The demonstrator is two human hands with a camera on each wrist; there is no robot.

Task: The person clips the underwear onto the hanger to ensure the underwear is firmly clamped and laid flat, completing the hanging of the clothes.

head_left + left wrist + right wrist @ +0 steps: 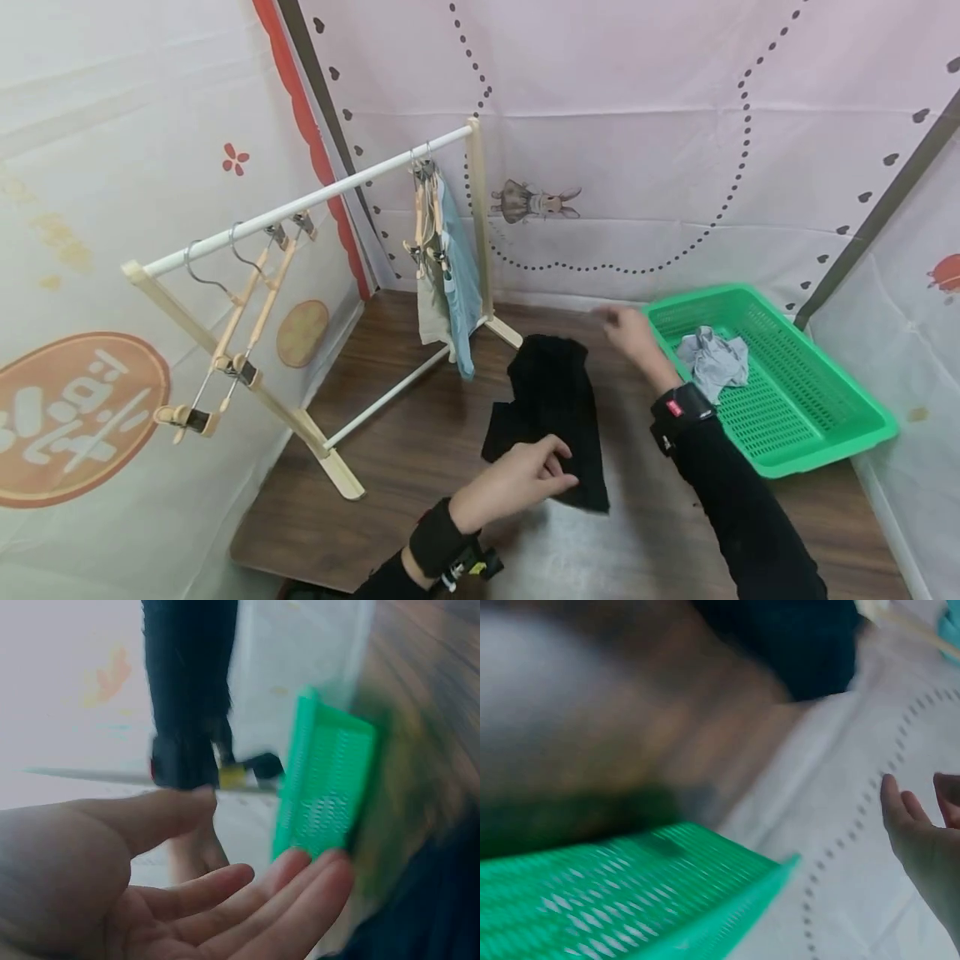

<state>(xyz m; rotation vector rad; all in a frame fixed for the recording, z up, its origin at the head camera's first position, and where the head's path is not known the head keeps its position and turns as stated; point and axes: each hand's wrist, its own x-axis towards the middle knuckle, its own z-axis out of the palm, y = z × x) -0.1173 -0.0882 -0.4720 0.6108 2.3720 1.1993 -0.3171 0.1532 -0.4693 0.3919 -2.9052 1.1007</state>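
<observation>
A black garment [558, 408] lies on the brown wood-grain table, spread lengthwise away from me. Over its near end is my left hand [521, 479], fingers loosely bent; the left wrist view shows this hand [225, 915] with fingers apart and nothing held. My right hand [633, 337] is past the garment's far right side, near the left rim of a green basket [825, 396]. In the right wrist view, thumb and fingers of the right hand [930, 832] stand apart with no object between them. A crumpled grey cloth [714, 362] lies inside the basket.
A wooden rack with a white rail [315, 197] stands on the left. Two bare clip hangers [247, 321] hang at its near end; light blue [460, 275] and beige [431, 304] garments hang at the far end. Patterned sheets [637, 150] surround the table.
</observation>
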